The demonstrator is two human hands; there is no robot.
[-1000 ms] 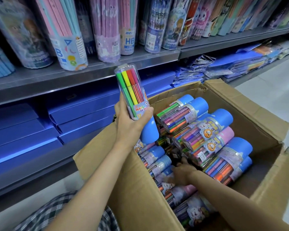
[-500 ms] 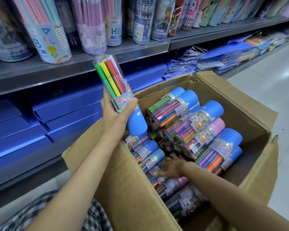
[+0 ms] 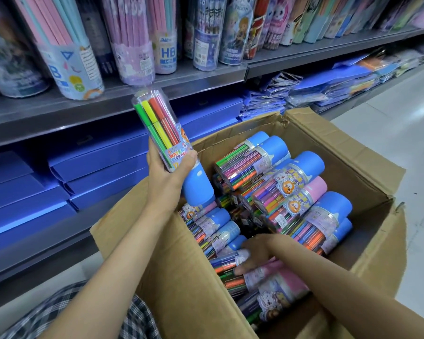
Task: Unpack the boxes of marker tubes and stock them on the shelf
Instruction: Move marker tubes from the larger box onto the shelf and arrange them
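- Cardboard box (image 3: 171, 285) stands open on the floor before the shelf (image 3: 108, 104), packed with marker tubes (image 3: 291, 199) lying on their sides, most with blue caps, a few pink.
- Left hand (image 3: 165, 182) holds one clear tube of markers (image 3: 160, 129) above the box's near-left corner, blue cap end down, tilted, its grip clamped around the label band.
- Right hand (image 3: 257, 253) is down inside the box, fingers (image 3: 246, 266) curled over a pink-capped tube (image 3: 267, 272) in the near row; its grip looks closed on that tube, though the fingertips are partly hidden.
- Pencil canisters (image 3: 69, 62) stand in a row on the grey shelf above; blue flat packs (image 3: 96, 165) fill the lower shelf.
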